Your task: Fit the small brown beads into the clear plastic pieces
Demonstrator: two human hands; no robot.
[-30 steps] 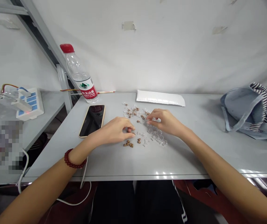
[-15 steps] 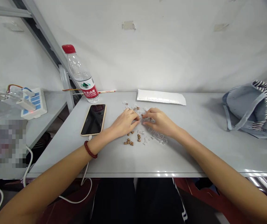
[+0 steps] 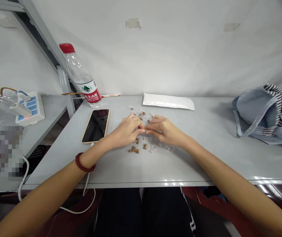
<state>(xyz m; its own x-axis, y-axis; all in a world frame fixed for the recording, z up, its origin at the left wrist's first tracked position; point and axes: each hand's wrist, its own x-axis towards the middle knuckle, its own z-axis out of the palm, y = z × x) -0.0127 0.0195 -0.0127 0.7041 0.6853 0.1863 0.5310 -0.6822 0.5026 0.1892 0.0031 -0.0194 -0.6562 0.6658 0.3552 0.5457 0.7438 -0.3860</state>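
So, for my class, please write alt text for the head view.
A person's left hand and right hand are close together among small brown chunks and clear pieces on a grey table. A black-screened phone and clear, red-capped plastic bottle are at left, a flat white packet behind, a blue cloth bag at right.

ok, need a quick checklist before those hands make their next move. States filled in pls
1. Both hands in view: ok. Left hand and right hand meet fingertip to fingertip.
2. What is between the fingertips identified: cannot tell, too small and mostly covered.
3. Loose brown pieces in sight: ok, several lie on the table just below the left hand.
4. Clear pieces gathered in one spot: not ok, scattered around both hands.
5. Charging cable clear of the left forearm: not ok, the arm crosses over it; could snag.
6. Bottle capped: ok, red cap on.
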